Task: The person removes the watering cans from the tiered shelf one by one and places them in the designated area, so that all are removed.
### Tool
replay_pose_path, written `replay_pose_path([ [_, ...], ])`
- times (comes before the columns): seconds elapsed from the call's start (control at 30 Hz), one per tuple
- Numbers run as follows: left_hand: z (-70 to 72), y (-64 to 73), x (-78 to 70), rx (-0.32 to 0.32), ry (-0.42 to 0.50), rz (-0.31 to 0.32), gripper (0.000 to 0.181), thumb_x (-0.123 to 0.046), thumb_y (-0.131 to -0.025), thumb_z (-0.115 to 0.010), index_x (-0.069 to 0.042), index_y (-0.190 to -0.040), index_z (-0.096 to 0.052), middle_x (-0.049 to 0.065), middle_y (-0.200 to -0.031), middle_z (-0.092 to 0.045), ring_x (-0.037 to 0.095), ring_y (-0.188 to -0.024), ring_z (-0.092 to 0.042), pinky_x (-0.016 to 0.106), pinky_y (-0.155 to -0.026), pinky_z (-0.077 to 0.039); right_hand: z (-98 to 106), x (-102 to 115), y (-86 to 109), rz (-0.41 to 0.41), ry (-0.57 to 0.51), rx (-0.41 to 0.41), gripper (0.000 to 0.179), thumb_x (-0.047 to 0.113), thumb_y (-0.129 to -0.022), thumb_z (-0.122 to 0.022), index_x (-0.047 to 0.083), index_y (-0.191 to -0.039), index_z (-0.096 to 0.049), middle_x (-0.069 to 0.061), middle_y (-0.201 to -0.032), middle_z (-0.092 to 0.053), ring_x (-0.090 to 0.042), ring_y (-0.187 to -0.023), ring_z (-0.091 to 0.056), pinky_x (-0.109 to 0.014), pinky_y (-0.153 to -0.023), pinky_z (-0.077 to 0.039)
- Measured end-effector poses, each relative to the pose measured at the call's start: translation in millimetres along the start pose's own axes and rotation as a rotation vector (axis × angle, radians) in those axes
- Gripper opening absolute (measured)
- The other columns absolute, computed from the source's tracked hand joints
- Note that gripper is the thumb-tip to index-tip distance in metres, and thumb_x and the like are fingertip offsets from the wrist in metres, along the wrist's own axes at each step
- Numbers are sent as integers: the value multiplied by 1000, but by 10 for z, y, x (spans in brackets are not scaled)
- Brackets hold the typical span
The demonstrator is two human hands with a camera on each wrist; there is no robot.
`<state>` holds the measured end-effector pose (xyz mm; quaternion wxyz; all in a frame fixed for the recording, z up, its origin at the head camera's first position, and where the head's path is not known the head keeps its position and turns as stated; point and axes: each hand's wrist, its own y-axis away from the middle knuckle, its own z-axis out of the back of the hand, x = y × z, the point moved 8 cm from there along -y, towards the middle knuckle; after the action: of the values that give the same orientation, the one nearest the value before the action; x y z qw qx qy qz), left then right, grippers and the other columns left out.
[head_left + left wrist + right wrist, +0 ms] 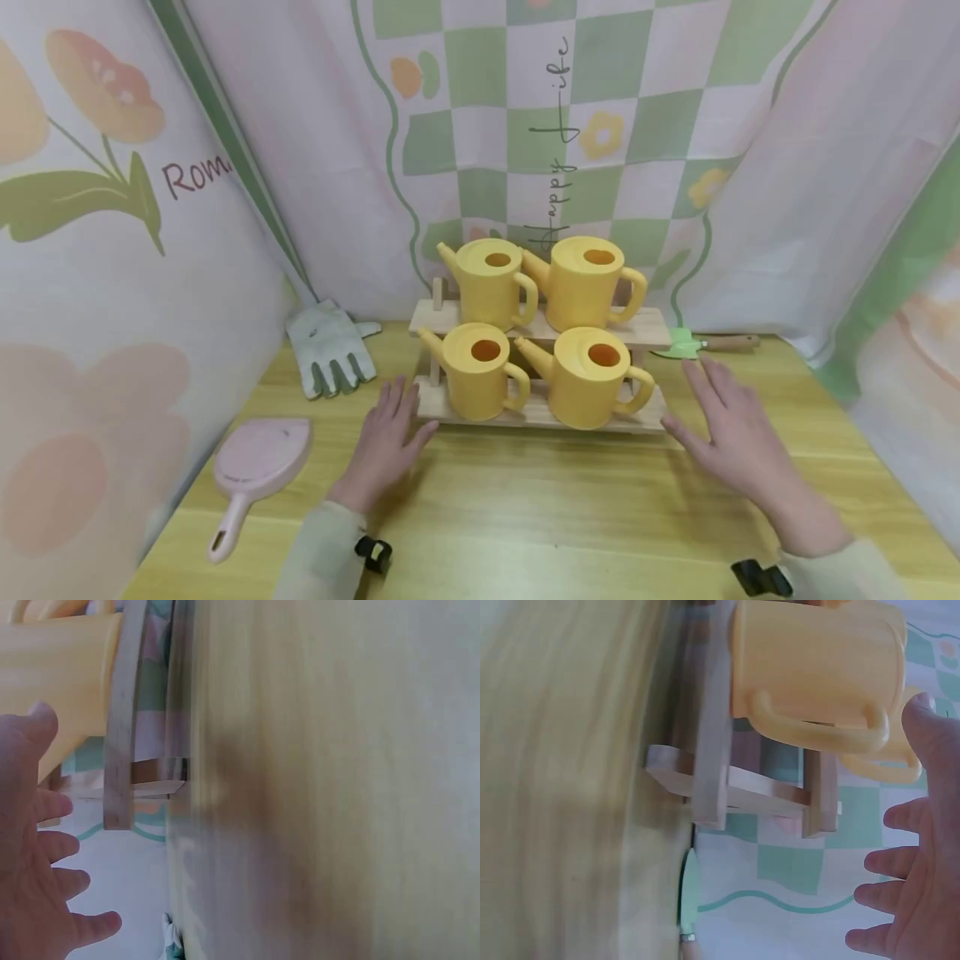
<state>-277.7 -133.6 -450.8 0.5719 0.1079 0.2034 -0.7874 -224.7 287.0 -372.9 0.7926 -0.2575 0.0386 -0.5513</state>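
Note:
Several yellow watering cans stand on a two-step wooden rack [536, 414], two on each step. On the lower step are the front left watering can [477, 387] and the front right watering can [581, 392]; behind them are the back left watering can [483, 287] and the back right watering can [577, 292]. All spouts point left. My left hand [386, 446] is by the rack's left end, fingers spread, holding nothing. By the right end, my right hand [738, 437] has its fingers extended and holds nothing. Whether either hand touches the rack I cannot tell.
A pale work glove [330, 342] lies at the table's back left, with a pink dustpan [258, 458] in front of it. At the back right lies a small green-headed hand tool [682, 343] with a wooden handle. Patterned curtains [547, 125] hang behind the wooden table [525, 508].

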Motion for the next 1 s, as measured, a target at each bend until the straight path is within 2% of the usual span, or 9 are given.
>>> replay_pose_path([
  [0.17, -27, -82, 14, -23, 19, 4, 76, -52, -100, -44, -6, -155, -17, 16, -161, -7, 38, -147, -8, 62, -112, -20, 100, 29, -84, 25, -16, -27, 81, 37, -95, -62, 3, -154, -18, -36, -149, -24, -55, -136, -22, -67, -111, -12],
  [0.33, -5, -188, 22, -105, 53, 15, 72, -39, -100, -51, -5, -155, -19, 22, -158, -18, 41, -144, -19, 58, -113, -24, 218, 88, -219, 32, -13, -68, 77, 36, -96, -61, -1, -152, -24, -34, -148, -30, -54, -132, -30, -66, -108, -22],
  [0.43, 28, -252, 10, -162, 92, 27, 67, -31, -100, -55, -1, -152, -26, 28, -153, -26, 45, -140, -28, 57, -113, -26, 269, 113, -315, 8, -41, -72, 70, 31, -98, -60, -1, -151, -27, -32, -148, -32, -53, -131, -33, -67, -105, -27],
  [0.53, 23, -321, 15, -190, 143, 52, 62, -27, -99, -57, 0, -149, -31, 28, -150, -33, 44, -136, -33, 57, -112, -28, 299, 108, -419, -41, -81, -59, 66, 26, -99, -57, 0, -152, -26, -31, -148, -34, -52, -131, -35, -68, -100, -31],
  [0.7, -13, -419, 28, -177, 197, 99, 58, -27, -100, -56, -3, -148, -35, 24, -147, -38, 40, -134, -38, 55, -110, -32, 369, 94, -584, -112, -121, -94, 64, 23, -98, -60, 0, -150, -31, -31, -143, -41, -52, -123, -43, -69, -95, -37],
  [0.8, -33, -464, 31, -155, 221, 125, 58, -28, -99, -57, -3, -147, -36, 24, -147, -40, 40, -133, -40, 55, -109, -33, 405, 106, -675, -117, -134, -131, 61, 22, -96, -62, -1, -147, -37, -32, -137, -47, -52, -116, -49, -68, -91, -41],
  [0.93, -85, -530, 51, -136, 210, 151, 57, -30, -99, -57, -3, -146, -39, 23, -144, -43, 39, -131, -43, 54, -107, -37, 403, 107, -794, -133, -201, -137, 56, 22, -97, -61, -2, -144, -41, -29, -136, -50, -49, -111, -55, -64, -88, -46],
  [1.0, -106, -559, 55, -140, 196, 153, 56, -30, -99, -58, -2, -144, -42, 23, -141, -46, 39, -128, -46, 54, -105, -39, 389, 86, -848, -167, -254, -125, 53, 24, -99, -59, -1, -143, -42, -27, -138, -50, -48, -112, -56, -62, -88, -47],
])
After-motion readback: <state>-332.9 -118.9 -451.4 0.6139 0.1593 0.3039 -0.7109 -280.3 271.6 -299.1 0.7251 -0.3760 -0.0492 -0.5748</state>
